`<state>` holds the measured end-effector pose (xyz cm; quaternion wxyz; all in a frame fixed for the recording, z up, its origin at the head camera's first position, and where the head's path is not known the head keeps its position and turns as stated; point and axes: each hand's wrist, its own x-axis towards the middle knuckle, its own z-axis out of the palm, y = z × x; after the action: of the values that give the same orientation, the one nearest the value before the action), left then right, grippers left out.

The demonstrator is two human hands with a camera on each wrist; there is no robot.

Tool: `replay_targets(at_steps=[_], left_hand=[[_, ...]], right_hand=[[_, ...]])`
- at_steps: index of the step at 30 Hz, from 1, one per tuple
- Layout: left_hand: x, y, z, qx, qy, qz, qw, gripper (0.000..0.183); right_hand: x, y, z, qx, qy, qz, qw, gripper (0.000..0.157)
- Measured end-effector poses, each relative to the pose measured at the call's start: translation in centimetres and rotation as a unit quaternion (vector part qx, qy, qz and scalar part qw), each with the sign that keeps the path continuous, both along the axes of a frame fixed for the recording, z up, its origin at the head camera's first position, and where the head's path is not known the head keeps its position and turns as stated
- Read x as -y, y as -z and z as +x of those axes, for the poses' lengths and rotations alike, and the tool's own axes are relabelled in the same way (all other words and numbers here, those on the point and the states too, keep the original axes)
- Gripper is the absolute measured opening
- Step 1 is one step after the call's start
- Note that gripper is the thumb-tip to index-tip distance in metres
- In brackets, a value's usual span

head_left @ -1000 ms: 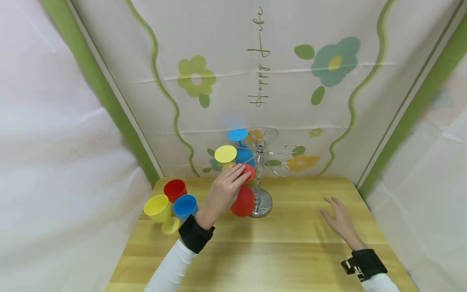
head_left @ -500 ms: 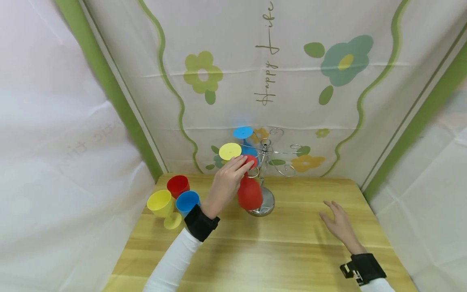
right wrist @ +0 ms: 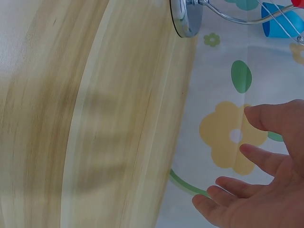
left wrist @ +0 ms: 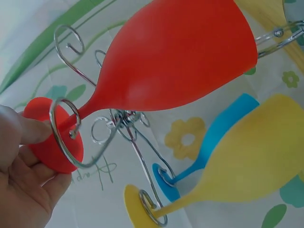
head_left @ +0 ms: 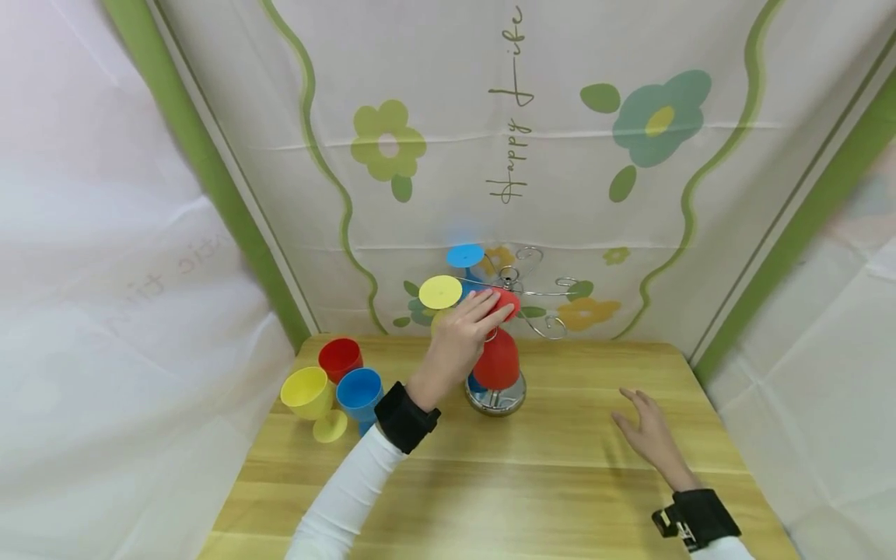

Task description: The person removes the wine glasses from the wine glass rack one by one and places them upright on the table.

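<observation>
My left hand [head_left: 458, 334] pinches the foot of a red goblet [left wrist: 175, 57], which hangs upside down at the metal rack [head_left: 498, 397]. In the left wrist view its stem passes through a wire loop [left wrist: 66, 135] at the end of a rack arm. A yellow goblet [left wrist: 251, 156] and a blue goblet [left wrist: 209, 137] hang upside down from neighbouring loops. Over the table's right side, my right hand [head_left: 651, 432] is held with fingers spread and holds nothing.
On the wooden table [head_left: 546, 498] at left stand a red goblet [head_left: 341, 358], a yellow goblet [head_left: 308, 393] and a blue goblet [head_left: 360, 393], cups upward. Bare curled rack arms [head_left: 553, 327] point right. A flowered curtain [head_left: 434, 187] rises behind.
My left hand has moved right with the red goblet, bringing it in front of the rack's pole. The head view has shifted slightly. My right hand has hardly moved.
</observation>
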<state>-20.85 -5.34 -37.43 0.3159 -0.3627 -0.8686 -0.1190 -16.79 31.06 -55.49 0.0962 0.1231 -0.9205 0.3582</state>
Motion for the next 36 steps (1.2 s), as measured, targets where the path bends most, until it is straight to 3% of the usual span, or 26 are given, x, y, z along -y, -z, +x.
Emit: replay_targets(at_steps=[6,12,20,27,31,36], left_hand=[[-0.6,0.2,0.9,-0.013,0.032,0.003,0.9994,0.057],[-0.5,0.3,1.6,-0.010,0.030,0.010,0.9995,0.059],[0.2,0.7,3.3,-0.039,0.041,0.022,0.9981,0.063],[1.6,2.3,5.1,0.000,0.043,0.083,0.9957,0.059],[2.8,3.5,5.9,0.043,0.040,0.172,0.9833,0.051],[4.5,5.6,6.9,0.080,0.021,0.297,0.9512,0.040]], right_hand=[[0.1,0.2,0.0,-0.006,-0.003,0.000,1.000,0.050],[0.4,0.3,-0.4,-0.011,-0.008,0.005,1.000,0.050],[1.5,0.4,-1.0,-0.010,-0.010,0.007,1.000,0.050],[1.8,1.0,-0.7,-0.012,-0.019,-0.001,1.000,0.051],[2.0,1.2,-0.3,-0.011,-0.015,-0.006,1.000,0.053],[2.5,1.2,0.4,-0.018,-0.017,-0.012,1.000,0.059]])
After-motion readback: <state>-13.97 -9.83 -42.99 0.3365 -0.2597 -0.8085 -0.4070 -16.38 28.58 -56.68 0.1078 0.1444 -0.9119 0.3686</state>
